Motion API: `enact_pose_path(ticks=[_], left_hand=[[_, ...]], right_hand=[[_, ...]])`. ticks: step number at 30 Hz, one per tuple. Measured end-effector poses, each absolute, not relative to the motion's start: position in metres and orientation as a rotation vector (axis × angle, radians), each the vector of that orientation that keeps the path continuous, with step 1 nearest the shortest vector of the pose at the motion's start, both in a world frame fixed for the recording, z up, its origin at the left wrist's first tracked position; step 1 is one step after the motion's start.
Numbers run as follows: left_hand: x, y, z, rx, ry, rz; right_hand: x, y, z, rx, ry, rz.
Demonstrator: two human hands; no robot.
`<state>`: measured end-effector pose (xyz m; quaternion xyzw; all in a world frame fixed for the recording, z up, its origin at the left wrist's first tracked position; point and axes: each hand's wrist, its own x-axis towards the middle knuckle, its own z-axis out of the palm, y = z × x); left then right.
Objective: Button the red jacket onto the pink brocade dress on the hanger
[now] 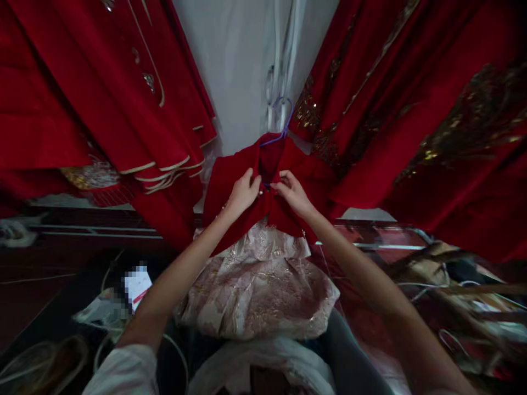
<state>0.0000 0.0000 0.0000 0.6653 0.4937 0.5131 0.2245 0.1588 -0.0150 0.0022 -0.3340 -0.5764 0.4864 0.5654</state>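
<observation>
A small red velvet garment hangs on a purple hanger in front of a pale wall. My left hand pinches the left front edge of the garment at its middle. My right hand pinches the right front edge, and the two hands meet at the closure. Both hands have their fingers closed on the red cloth. Below the red top spreads a pale pink and gold brocade skirt.
Long red dresses with gold trim hang at the left, and more red embroidered dresses at the right. White papers and cords lie at the lower left. Wire hangers lie at the lower right.
</observation>
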Motion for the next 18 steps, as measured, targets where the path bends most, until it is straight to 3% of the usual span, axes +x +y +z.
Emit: enact_pose_path(ticks=[10, 18], left_hand=[[-0.002, -0.016, -0.006, 1.507, 0.797, 1.281], [0.005, -0.012, -0.023, 1.551, 0.848, 1.35]], right_hand=[[0.169, -0.022, -0.014, -0.75, -1.4, 1.108], [0.165, -0.017, -0.017, -0.776, -1.448, 0.952]])
